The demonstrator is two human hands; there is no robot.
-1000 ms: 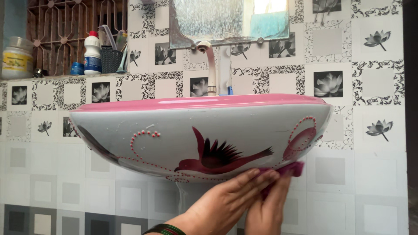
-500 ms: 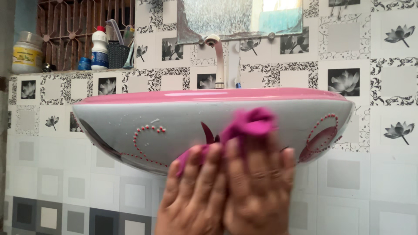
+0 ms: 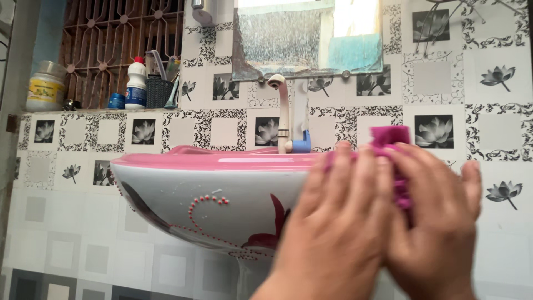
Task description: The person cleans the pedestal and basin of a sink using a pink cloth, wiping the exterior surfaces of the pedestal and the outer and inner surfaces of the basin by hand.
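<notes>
Tiled wall behind pink basin (image 3: pixel 222 162) | left hand (image 3: pixel 333 233) and right hand (image 3: pixel 438 222), fingers together, press cloth (image 3: pixel 391 139) at right rim | risk: cloth slips, hand knocks tap (image 3: pixel 284 114)

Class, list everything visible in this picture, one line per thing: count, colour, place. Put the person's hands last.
washbasin: one, pink rim, grey outside with red bird pattern, on the wall, centre
tap: one, cream, behind the basin
mirror: one, above the tap
cleaner bottle: one, white, red cap, ledge at left
jar: one, white, yellow label, far left of ledge
basket: one, dark, beside the bottle
cloth: one, magenta, between both hands
left hand: on the cloth against the basin
right hand: on the cloth
</notes>
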